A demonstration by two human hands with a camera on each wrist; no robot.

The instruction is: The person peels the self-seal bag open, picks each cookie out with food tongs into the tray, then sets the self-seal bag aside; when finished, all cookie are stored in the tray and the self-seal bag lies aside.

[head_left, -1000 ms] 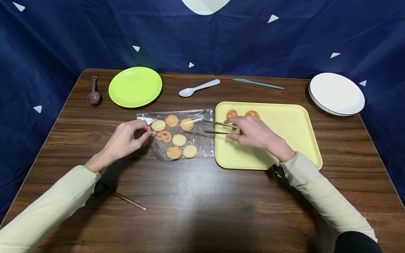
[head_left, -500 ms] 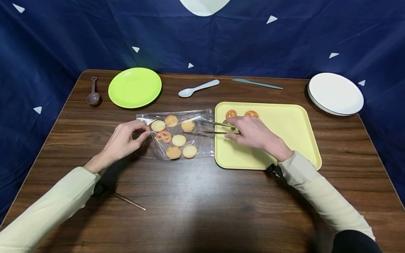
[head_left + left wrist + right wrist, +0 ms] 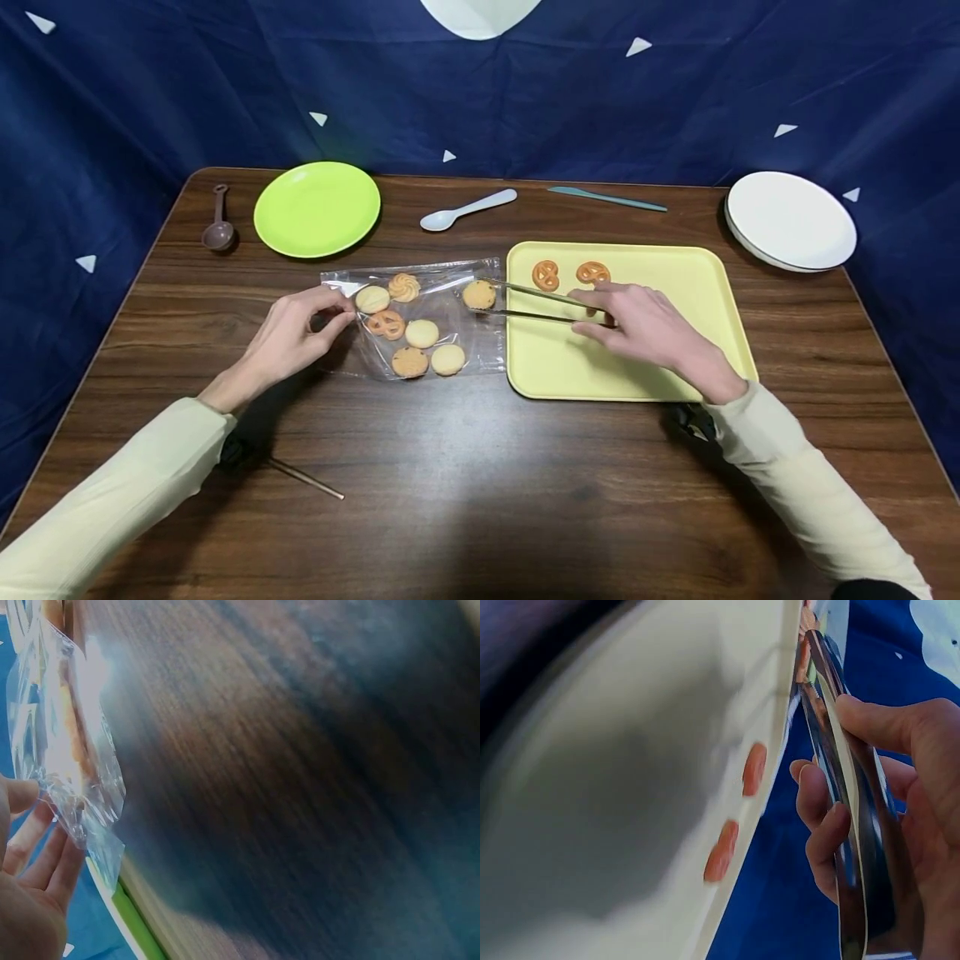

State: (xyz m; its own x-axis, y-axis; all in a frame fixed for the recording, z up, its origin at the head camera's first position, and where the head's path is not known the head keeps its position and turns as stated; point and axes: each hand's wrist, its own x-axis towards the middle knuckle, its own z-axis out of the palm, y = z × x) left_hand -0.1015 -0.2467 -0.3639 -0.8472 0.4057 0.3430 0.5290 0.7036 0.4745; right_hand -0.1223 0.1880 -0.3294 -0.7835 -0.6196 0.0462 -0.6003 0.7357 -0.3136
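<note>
My left hand (image 3: 292, 329) pinches the left end of a clear plastic bag (image 3: 491, 350); the left wrist view shows the crinkled film at its fingertips. Several cookies lie in the bag: a swirl cookie (image 3: 404, 287), a pretzel cookie (image 3: 386, 325), plain round ones and a chip-dotted one (image 3: 410, 362). My right hand (image 3: 652, 325) holds metal tongs (image 3: 543, 294) over the tray, thumb on one arm and fingers curled round the other. The tongs reach into the bag's right end, their tips on either side of another chip-dotted cookie (image 3: 478, 294).
A yellow tray (image 3: 675, 287) beside the bag bears two pretzel cookies (image 3: 593, 272). Behind stand a green plate (image 3: 318, 210), a light spoon (image 3: 468, 209), a teal knife (image 3: 609, 198) and white dishes (image 3: 791, 221). A brown measuring spoon (image 3: 219, 236) lies at far left.
My right hand and the tongs have moved right, and the chip-dotted cookie between the tips has slid toward the bag's right end. My left hand stays in place.
</note>
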